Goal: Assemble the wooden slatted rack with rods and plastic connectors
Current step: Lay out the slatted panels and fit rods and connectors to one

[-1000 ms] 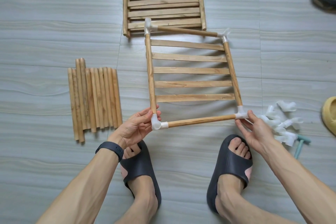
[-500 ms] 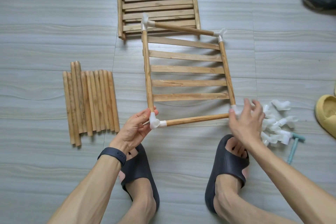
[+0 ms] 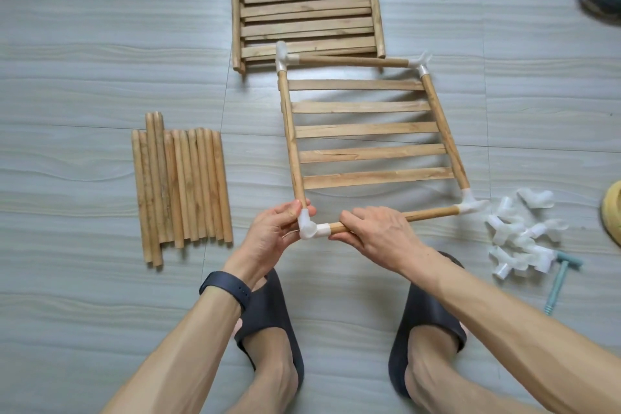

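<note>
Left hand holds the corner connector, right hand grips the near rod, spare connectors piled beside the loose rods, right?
No: the head view shows the spare connectors on the right, beside the blue tool, not by the loose rods. Rest holds.

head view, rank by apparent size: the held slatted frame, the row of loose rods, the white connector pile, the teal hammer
1. slatted frame
2. row of loose rods
3. white connector pile
4. teal hammer, clearly the smallest
</note>
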The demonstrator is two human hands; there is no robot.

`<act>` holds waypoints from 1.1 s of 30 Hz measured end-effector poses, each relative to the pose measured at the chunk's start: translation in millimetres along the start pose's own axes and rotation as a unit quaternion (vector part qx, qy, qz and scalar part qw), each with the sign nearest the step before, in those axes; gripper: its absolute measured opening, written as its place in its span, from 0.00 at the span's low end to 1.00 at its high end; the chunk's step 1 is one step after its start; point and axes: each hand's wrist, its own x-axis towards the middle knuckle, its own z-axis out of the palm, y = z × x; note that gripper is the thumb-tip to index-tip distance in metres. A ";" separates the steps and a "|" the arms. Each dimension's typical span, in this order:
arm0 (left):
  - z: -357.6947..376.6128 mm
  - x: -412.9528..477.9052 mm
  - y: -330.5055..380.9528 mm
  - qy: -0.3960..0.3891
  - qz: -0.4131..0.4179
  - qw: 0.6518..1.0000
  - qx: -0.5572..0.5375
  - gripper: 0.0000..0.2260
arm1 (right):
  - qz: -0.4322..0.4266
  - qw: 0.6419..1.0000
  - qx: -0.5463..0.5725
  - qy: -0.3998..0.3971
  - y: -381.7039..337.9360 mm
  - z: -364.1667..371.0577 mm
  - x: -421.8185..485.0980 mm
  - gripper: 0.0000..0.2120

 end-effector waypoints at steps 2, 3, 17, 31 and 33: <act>1.9 2.5 -1.3 0.009 0.020 0.997 0.069 0.09 | -0.001 1.000 -0.019 0.014 2.9 6.6 -5.4 0.20; 3.1 2.4 -1.7 0.010 0.027 0.995 0.091 0.09 | 0.001 1.000 -0.022 0.019 3.9 8.8 -7.9 0.20; 2.2 0.3 18.1 -0.127 -0.034 0.991 0.039 0.15 | 0.009 0.997 0.063 -0.031 9.9 -12.7 3.8 0.20; 6.0 4.1 -7.5 -0.016 -0.019 0.998 0.055 0.17 | 0.097 0.980 0.066 -0.161 12.9 -11.0 2.8 0.22; -4.8 8.4 -10.4 0.030 -0.037 0.998 0.031 0.15 | 0.106 0.983 0.044 -0.144 17.0 -8.1 0.5 0.16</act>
